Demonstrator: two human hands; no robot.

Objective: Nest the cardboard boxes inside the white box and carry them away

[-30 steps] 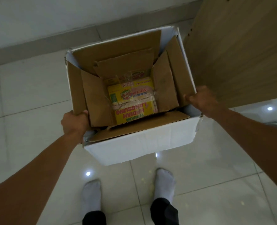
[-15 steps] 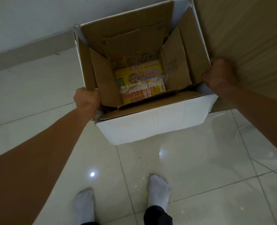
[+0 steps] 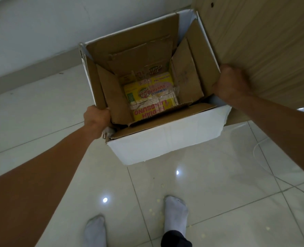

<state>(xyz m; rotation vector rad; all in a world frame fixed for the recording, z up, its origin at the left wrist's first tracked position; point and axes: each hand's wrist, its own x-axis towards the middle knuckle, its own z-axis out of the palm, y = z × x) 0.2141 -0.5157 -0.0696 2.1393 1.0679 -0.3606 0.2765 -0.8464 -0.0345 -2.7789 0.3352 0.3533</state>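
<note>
I hold the white box (image 3: 167,138) up off the floor in front of me. A brown cardboard box (image 3: 185,75) sits nested inside it, flaps standing open against the white walls. At the bottom lies a smaller yellow printed box (image 3: 153,97) with red lettering. My left hand (image 3: 97,116) grips the left rim near the front corner. My right hand (image 3: 232,82) is clenched on the right rim.
A wooden panel (image 3: 265,41) stands close on the right, almost touching the box. A white wall (image 3: 40,24) with a grey skirting runs behind. Glossy white floor tiles (image 3: 210,184) lie below, with my two socked feet (image 3: 175,213) at the bottom.
The box has risen and shifted slightly right in view, closer to the wooden panel and wall. My feet have stepped forward; both hands keep their grip.
</note>
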